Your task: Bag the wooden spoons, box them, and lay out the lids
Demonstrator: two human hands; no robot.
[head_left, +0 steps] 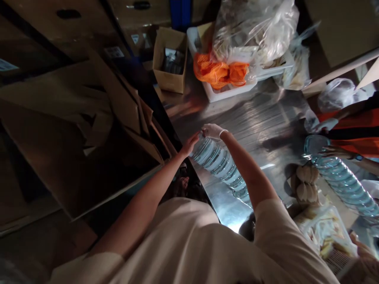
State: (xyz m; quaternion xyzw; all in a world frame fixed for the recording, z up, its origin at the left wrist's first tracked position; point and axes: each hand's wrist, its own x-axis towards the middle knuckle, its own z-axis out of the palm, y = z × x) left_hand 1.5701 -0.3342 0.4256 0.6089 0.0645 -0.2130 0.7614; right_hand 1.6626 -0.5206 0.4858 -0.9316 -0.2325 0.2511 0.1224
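A row of clear, bluish ribbed containers (219,161), nested or set end to end, lies across the metal table in front of me. I cannot tell whether they are glass or plastic. My bare left hand (190,144) presses against the near side of the end container, its fingers close together. On the other side, my right hand (212,131), in a white glove, curls its fingers over the same end. Both hands nearly meet there, and their fingertips are partly hidden.
Left of the metal table (251,118) stands a big open cardboard box (124,146). At the back are a small carton (170,81), a white tray (217,94), orange netting (220,73) and plastic bags (254,31). At right, a co-worker's hands (334,152) touch another container row (343,177).
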